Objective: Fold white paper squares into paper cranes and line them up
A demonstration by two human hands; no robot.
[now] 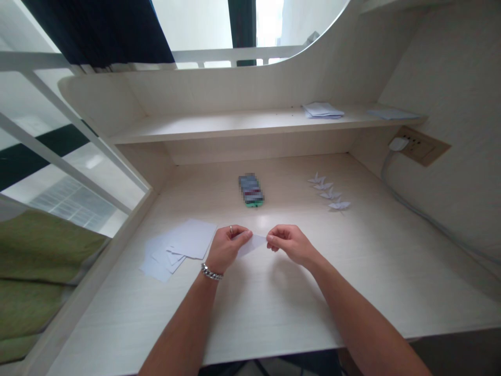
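Spanning the view: pale worktop, smooth-looking; loose paper probably slides on it. At nine o'clock from the hands, overlapping white sheets, flat. Left hand pinched on the nine-o'clock side of a paper piece; right hand, thumb and fingertips closed at its three-o'clock tip. At twelve o'clock, a blurred, phone-like slab, apart from both. Paper piece, between the hands: judged almost weightless, thin, crisp enough to keep a crease, apt to crumple under hard squeezing. Best taken by edges and corners, lightly. At two o'clock, smallest: four folded paper shapes, pointed, likely easily crushed.
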